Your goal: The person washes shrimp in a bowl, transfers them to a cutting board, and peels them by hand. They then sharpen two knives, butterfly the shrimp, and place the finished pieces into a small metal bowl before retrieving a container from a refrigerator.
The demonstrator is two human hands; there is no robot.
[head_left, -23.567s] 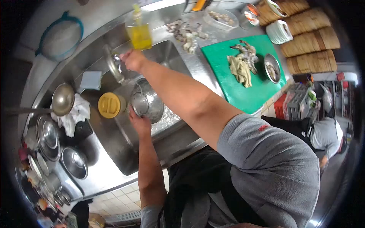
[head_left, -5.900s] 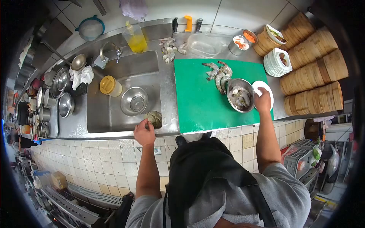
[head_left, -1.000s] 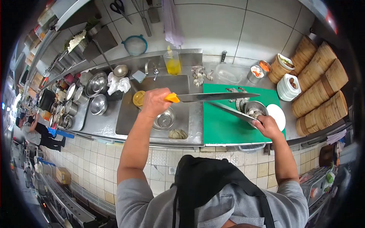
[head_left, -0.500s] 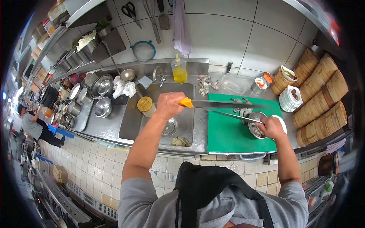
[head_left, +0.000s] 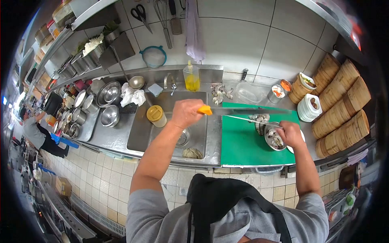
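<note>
My left hand is closed around the yellow handle of a long sharpening steel, held level and pointing right, blurred by motion. My right hand grips a knife whose narrow blade points left, just under the steel in this view. Both are above a green cutting board. Beneath my right hand stands a metal bowl with grey shrimp in it. More shrimp lie by the bowl, partly behind the blades. A white dish is half hidden by my right wrist.
Left of the board is a sink with a yellow-lidded jar. A shrimp pile lies behind the board beside a clear tray. Bamboo steamers and stacked white dishes line the right. A person stands far left.
My left hand has shifted slightly right with the steel. The knife in my right hand has turned, its blade now showing as a thin line, and more of the shrimp bowl shows.
</note>
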